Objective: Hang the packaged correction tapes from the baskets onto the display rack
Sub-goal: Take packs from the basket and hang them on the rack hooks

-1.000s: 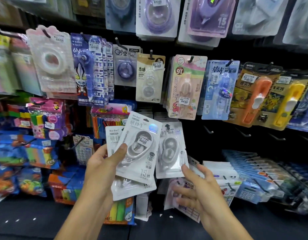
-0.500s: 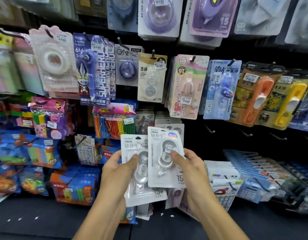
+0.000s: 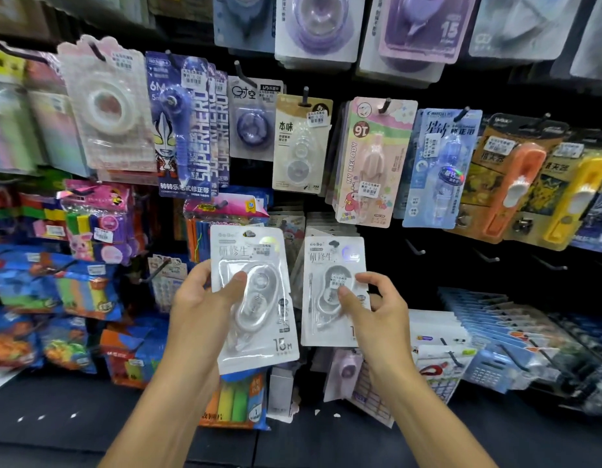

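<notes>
Both forearms reach up toward the rack: left hand (image 3: pixel 205 298) pinches one white correction tape pack (image 3: pixel 255 298) upright, right hand (image 3: pixel 377 309) pinches a second pack (image 3: pixel 330 292) just right of it, thumbs on front, below the hanging pink pack (image 3: pixel 370 163).

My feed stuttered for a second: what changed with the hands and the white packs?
The right hand, empty a second ago, took one white blister-packed correction tape off the stack and drew it rightward, clear of the rest. The left hand keeps the other white pack, now upright. Nothing is hung yet; the black display rack looks unchanged.
</notes>
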A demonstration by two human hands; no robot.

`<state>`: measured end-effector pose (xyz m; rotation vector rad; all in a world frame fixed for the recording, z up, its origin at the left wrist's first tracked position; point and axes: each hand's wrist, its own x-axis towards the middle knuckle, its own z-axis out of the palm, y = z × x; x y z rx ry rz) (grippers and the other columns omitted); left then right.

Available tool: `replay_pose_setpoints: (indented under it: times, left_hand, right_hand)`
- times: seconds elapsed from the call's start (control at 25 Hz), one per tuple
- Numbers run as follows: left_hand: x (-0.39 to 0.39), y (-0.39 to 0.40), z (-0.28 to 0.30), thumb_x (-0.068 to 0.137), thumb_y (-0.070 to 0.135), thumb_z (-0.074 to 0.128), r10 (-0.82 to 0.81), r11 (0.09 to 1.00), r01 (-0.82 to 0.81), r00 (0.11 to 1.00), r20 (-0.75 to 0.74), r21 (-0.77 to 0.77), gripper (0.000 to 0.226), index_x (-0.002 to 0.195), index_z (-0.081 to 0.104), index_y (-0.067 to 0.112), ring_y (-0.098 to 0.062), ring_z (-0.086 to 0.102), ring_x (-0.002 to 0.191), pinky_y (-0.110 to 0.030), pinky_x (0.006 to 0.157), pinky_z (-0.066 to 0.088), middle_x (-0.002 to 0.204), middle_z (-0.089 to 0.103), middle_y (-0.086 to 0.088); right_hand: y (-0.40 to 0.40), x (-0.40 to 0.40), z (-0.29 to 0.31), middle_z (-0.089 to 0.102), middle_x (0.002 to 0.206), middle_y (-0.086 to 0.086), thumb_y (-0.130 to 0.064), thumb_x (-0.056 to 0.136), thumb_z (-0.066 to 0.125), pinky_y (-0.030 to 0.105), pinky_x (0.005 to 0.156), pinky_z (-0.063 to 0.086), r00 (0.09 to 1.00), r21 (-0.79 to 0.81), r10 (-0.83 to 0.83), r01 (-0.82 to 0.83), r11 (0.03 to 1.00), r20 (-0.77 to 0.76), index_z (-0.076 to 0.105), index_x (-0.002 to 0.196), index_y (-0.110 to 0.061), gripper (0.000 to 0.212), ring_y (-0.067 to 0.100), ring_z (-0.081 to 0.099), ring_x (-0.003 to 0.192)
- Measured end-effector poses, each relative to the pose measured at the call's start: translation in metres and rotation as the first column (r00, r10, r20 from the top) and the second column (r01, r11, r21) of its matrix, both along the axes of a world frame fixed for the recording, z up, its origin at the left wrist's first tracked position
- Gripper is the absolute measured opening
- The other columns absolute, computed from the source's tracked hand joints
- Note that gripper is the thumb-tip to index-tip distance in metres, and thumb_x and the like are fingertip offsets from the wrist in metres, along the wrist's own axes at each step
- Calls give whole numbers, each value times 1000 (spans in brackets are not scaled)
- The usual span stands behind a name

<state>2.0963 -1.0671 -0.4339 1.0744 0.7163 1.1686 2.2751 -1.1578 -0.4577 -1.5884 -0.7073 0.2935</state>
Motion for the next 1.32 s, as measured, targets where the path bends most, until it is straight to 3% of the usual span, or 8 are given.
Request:
replay_pose_setpoints:
  times: [0.12, 0.28, 0.44, 0.64, 0.72, 0.88, 1.08, 1.32]
  left_hand:
    - [20, -2, -5, 96, 12, 65, -91, 996, 91, 996, 1, 24, 20, 110, 69, 25, -17, 78, 77, -25, 51, 58, 94, 81, 2]
    - [48, -4, -12, 98, 9, 63, -298, 941, 312, 948, -112, 134, 24, 116, 67, 24, -17, 76, 94, -24, 70, 61, 106, 79, 1]
    - [47, 18, -19, 96, 23, 66, 227, 775, 199, 798, -558, 600, 52, 143, 48, 35, 4, 40, 130, -25, 110, 33, 145, 39, 29]
    - [42, 33, -20, 97, 24, 65, 107, 748, 350, 774, -624, 563, 75, 156, 23, 44, 7, 7, 149, -32, 121, 15, 155, 6, 41]
    - [43, 35, -22, 97, 23, 65, 115, 752, 349, 766, -632, 559, 76, 157, 22, 43, 7, 8, 148, -32, 122, 17, 155, 8, 40]
    - [45, 35, -22, 97, 23, 66, 122, 759, 329, 776, -619, 562, 76, 155, 23, 46, 12, 11, 143, -24, 117, 15, 152, 12, 40]
    - [37, 45, -36, 98, 24, 64, 87, 770, 358, 761, -643, 527, 72, 153, 26, 49, 10, 14, 143, 2, 97, 20, 152, 18, 37]
    - [21, 47, -42, 97, 26, 64, 95, 817, 385, 645, -758, 429, 49, 143, 49, 33, -14, 55, 118, -26, 91, 50, 145, 50, 8]
  right_hand:
    - [-7, -10, -4, 47, 141, -17, -52, 90, 64, 32, 96, 42, 961, -130, 2, 35, 991, 277, 48, 126, -48, 40, 5, 43, 129]
    - [-10, -27, -12, 69, 116, -11, -47, 76, 80, 42, 91, 55, 959, 96, 276, -282, 955, 67, 49, 112, -46, 48, 9, 66, 109]
    - [-7, 2, -10, 68, 118, -18, -16, 88, 76, 27, 92, 53, 983, 121, 184, -183, 976, 1, 60, 110, -47, 41, 3, 62, 114]
    - [-3, 10, -22, 63, 119, -26, -21, 89, 74, 26, 95, 48, 997, 61, 81, -81, 995, 5, 61, 110, -47, 36, -12, 55, 112]
    - [5, 13, -23, 59, 113, -32, -26, 88, 74, 19, 83, 42, 998, 4, 46, -46, 999, 42, 57, 110, -49, 36, -18, 52, 103]
    - [43, 30, -21, 59, 111, -15, -30, 92, 70, 31, 76, 40, 967, -160, 8, 35, 986, 256, 47, 119, -39, 37, 11, 55, 94]
    - [95, 75, -21, 63, 129, 11, -31, 95, 67, 38, 88, 47, 943, -295, 12, 92, 951, 333, 44, 138, -21, 50, 35, 61, 115]
    - [63, 68, -59, 49, 141, 8, -26, 91, 71, 30, 99, 39, 922, -261, 79, 24, 965, 379, 44, 143, -21, 58, 23, 50, 126]
